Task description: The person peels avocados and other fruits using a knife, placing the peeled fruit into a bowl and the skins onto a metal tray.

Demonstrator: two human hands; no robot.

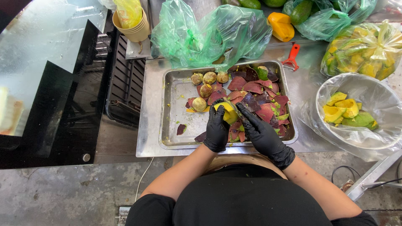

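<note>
1. Left hand (217, 130), in a black disposable glove, was held palm down with the fingers curled forward and closed around a piece held beneath them.
2. Right hand (264, 134), in a matching black glove, lay just beside the left, index finger stretched up and to the left towards the left fingertips.
3. Both forearms were bare, angled inward from the elbows so that the wrists converged.
4. Short black sleeves covered the upper arms.

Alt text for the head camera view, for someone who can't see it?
Two black-gloved hands, left and right, hold a yellow peeled avocado piece over a metal tray of purple skins and pits. A lined bowl of peeled avocado sits right.
</note>
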